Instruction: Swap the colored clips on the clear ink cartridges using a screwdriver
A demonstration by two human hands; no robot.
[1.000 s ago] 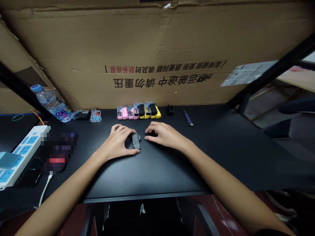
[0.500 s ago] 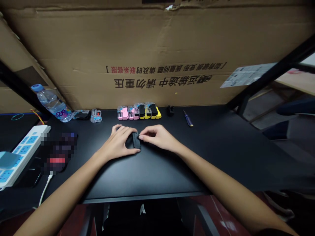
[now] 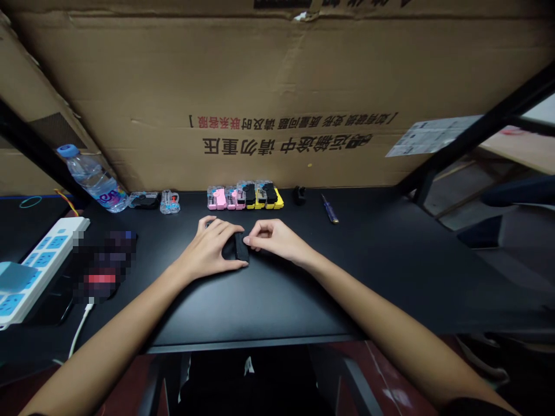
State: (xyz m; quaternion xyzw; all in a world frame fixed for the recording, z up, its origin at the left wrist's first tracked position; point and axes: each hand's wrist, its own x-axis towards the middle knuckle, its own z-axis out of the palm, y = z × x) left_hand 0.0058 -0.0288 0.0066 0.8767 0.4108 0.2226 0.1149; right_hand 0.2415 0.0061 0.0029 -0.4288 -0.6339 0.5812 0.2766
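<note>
A small black rectangular plastic piece [image 3: 241, 249] is on the dark tabletop in front of me. My left hand [image 3: 213, 245] spans it, index finger at its far end and thumb at its near end. Just beyond the left fingers, a bit of something clear and dark [image 3: 209, 222] peeks out, mostly covered. My right hand [image 3: 274, 238] is closed in a pinch, thumb and index fingertips touching the right side of the black piece. Whatever lies between those fingertips is too small to make out.
Along the cardboard wall [image 3: 255, 75] stand several pink, yellow and black clear-topped cases [image 3: 245, 196], a small black part [image 3: 299, 195] and a blue-handled screwdriver [image 3: 330, 209]. To the left are a water bottle [image 3: 93, 182], a power strip [image 3: 43, 260] and a phone [image 3: 104, 266] with a white cable.
My right fingertips have shifted slightly onto the black piece, and the other right fingers curl in more. My left hand keeps its grip. The camera view has moved a little.
</note>
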